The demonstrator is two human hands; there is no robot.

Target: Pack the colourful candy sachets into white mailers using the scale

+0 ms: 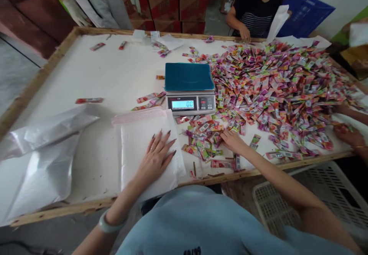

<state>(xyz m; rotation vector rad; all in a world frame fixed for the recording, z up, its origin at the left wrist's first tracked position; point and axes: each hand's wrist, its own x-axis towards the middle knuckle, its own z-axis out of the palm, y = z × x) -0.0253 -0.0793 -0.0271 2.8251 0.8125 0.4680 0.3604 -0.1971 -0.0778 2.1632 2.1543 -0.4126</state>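
Note:
My left hand [158,153] lies flat, fingers spread, on a stack of white plastic mailing bags [138,147] with a pinkish top edge. At the near edge of the loose packets, my right hand [232,141] has its fingers curled together and touching small colourful sachets [205,138]. Whatever is between those fingertips is too small to make out. Behind both hands stands a digital scale [190,88] with a bare blue-green pan; its display reads 0.0.
A large heap of sachets [276,86] covers the table's right side. Two filled silvery-white bags [54,163] lie at the left. A wooden rim [51,65] edges the table. Co-workers' hands [245,33] are at the far and right sides. Below is a white crate [267,201].

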